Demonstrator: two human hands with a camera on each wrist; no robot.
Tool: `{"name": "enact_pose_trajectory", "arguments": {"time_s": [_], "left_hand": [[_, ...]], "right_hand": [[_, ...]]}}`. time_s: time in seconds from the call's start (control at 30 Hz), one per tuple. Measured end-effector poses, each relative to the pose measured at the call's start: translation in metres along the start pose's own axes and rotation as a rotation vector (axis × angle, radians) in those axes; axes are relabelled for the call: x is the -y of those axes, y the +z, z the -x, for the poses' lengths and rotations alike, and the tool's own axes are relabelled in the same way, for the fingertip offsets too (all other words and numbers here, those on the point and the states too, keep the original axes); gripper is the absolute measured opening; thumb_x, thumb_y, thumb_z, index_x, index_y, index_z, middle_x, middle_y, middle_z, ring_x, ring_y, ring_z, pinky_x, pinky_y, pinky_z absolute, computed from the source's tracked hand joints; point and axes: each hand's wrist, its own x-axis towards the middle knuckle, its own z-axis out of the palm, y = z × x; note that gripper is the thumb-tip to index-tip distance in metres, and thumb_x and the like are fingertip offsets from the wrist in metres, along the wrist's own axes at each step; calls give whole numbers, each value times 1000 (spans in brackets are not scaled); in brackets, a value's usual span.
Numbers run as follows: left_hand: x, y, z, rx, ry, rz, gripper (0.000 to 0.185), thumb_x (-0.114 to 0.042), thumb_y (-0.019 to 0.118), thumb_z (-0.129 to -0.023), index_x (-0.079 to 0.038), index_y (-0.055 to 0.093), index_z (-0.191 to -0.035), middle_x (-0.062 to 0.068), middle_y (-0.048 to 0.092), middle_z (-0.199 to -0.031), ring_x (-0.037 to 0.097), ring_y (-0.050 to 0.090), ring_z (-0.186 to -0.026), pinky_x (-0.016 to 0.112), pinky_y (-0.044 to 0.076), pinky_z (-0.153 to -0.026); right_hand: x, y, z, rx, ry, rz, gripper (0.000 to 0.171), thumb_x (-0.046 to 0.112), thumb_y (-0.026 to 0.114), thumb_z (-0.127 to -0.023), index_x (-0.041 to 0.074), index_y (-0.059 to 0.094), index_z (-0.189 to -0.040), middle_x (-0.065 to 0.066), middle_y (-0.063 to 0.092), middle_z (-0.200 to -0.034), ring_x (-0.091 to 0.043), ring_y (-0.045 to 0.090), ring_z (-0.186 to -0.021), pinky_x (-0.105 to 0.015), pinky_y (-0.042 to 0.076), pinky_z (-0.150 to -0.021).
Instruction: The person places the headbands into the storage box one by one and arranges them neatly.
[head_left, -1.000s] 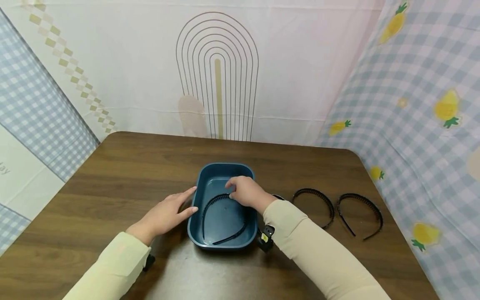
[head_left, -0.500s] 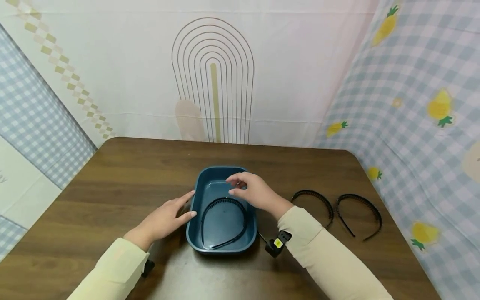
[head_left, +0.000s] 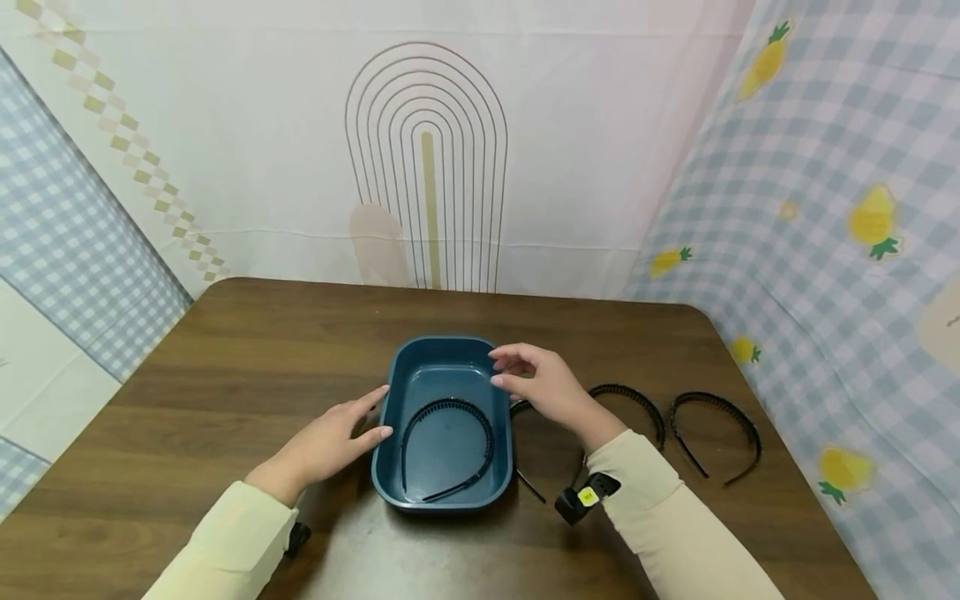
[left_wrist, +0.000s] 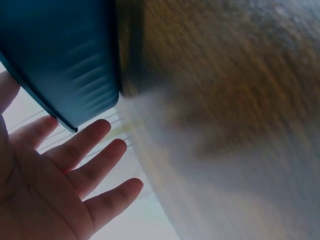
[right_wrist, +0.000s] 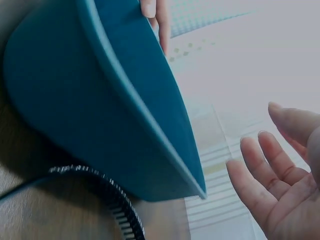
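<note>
A blue plastic basin point(head_left: 442, 507) stands on the table with one black toothed headband point(head_left: 490, 442) lying inside. At its left rim rests my left hand point(head_left: 318, 442), fingers spread; the left wrist view shows the thumb and fingertips of this hand point(left_wrist: 60, 170) along the rim, not curled round it. My right hand point(head_left: 551, 390) hovers at the basin's right rim with loosely bent fingers and holds nothing. Below it, just right of the basin, another headband point(head_left: 531, 486) lies partly hidden by the hand; the right wrist view shows its toothed curve point(right_wrist: 120, 200).
Further right on the brown wooden table point(head_left: 225, 375) lie two more black headbands, one point(head_left: 651, 410) partly behind the right forearm and the other point(head_left: 752, 429) near the right edge. A printed cloth point(head_left: 600, 150) hangs behind the table.
My right hand has moved out of the basin to the right, leaving the headband lying inside. The headband beside the basin shows more now. My left hand stays at the rim.
</note>
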Motion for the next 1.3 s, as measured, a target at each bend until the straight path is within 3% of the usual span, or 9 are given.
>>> {"name": "enact_pose_trajectory", "arguments": {"time_s": [0.27,0.5,0.8,1.1,1.3], "left_hand": [[-4,0,1,4,-26,-1,73,-53,52,-95,-15,30,-153,20,44,-146,44,40,-133,64,34,-102],[-5,-2,3,10,-10,10,73,-53,51,-96,-14,29,-153,21,43,-146,44,39,-133,63,33,-103],[-6,-3,3,5,3,34,73,-52,51,-96,-12,30,-153,21,43,-146,43,40,-133,63,34,-103],[-3,0,0,10,-22,42,71,-50,52,-96,-15,28,-153,20,42,-147,44,39,-134,65,32,-103],[-1,2,-1,7,-10,46,74,-54,50,-96,-15,28,-154,20,42,-147,43,40,-133,64,33,-103]], "right_hand": [[-11,-16,11,-65,3,-23,38,12,66,-92,0,58,-128,-20,60,-116,-27,61,-100,-51,55,-79],[-18,-30,19,-85,58,-39,39,16,65,-94,3,57,-130,-20,58,-118,-26,60,-100,-49,54,-81],[-26,-55,34,-124,102,22,41,21,62,-96,2,55,-131,-20,58,-120,-39,57,-106,-40,56,-78],[-39,-89,54,-196,138,128,46,29,59,-97,2,53,-134,-19,57,-122,-31,59,-105,-29,56,-75],[-58,-108,65,-245,153,196,47,31,57,-98,2,52,-135,-19,58,-121,-20,59,-101,-34,56,-78]]}}
